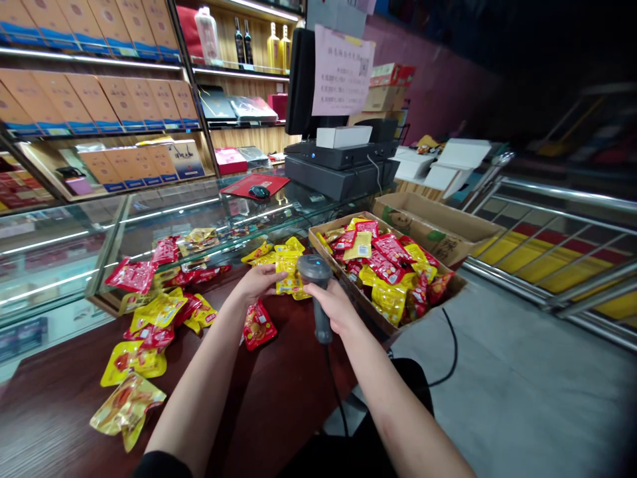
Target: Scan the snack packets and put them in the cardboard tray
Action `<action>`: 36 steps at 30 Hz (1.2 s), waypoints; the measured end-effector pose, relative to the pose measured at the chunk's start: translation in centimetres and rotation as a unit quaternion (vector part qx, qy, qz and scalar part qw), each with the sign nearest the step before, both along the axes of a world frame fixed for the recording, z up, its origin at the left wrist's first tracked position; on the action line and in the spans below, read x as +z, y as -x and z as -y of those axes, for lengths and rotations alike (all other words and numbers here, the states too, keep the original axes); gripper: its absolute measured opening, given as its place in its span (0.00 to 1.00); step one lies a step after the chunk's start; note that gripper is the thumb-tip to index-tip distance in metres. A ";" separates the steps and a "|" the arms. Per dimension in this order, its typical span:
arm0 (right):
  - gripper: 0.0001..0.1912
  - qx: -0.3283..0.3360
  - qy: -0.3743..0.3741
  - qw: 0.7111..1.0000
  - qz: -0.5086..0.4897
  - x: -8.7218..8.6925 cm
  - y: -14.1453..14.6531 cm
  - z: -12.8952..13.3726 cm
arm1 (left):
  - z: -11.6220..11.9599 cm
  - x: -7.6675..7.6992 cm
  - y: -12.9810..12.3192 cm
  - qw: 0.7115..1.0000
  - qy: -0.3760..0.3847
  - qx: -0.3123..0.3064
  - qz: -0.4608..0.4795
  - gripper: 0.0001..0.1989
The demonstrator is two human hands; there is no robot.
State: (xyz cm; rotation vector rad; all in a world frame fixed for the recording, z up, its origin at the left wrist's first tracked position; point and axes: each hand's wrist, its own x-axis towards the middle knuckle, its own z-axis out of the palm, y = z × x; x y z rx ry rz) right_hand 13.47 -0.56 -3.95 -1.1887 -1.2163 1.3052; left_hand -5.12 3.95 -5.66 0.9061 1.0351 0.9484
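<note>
My left hand [257,284] is closed on the edge of a yellow snack packet [288,273], held up over the dark wooden table [279,392]. Wrapped round the handle of a grey barcode scanner [315,269] is my right hand [334,304]. The scanner's head is right beside the packet, and its cable hangs down below. A red snack packet [259,325] lies on the wood just under my left hand. More yellow packets [259,252] lie behind the held one. Red and yellow packets [159,309] are scattered in a loose pile to the left.
An open cardboard box [478,238] full of red and yellow packets stands at the right. Behind are a glass counter [239,222], a mouse [259,192] and a cash register [338,166] with a monitor [300,83]. A metal railing [562,192] runs along the right.
</note>
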 end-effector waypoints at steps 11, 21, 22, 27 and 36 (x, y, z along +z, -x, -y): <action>0.10 0.082 0.119 0.989 -0.037 0.8 1.7 4.4 | -0.8 -0.8 -1.0 0.989 -0.046 0.126 0.056 0.19; 0.10 0.100 0.079 0.992 0.001 2.0 2.6 5.6 | -0.3 0.7 -1.8 0.984 -0.070 0.141 0.077 0.19; 0.10 0.107 0.081 0.991 -0.002 1.9 2.7 5.7 | -0.3 0.8 -1.8 0.985 -0.071 0.142 0.074 0.18; 0.10 0.103 0.086 0.991 -0.001 1.6 2.9 5.5 | -0.4 0.8 -1.5 0.984 -0.080 0.141 0.069 0.19; 0.11 0.094 0.088 0.991 0.022 2.3 2.6 5.7 | -0.8 0.3 -1.4 0.982 -0.085 0.144 0.093 0.19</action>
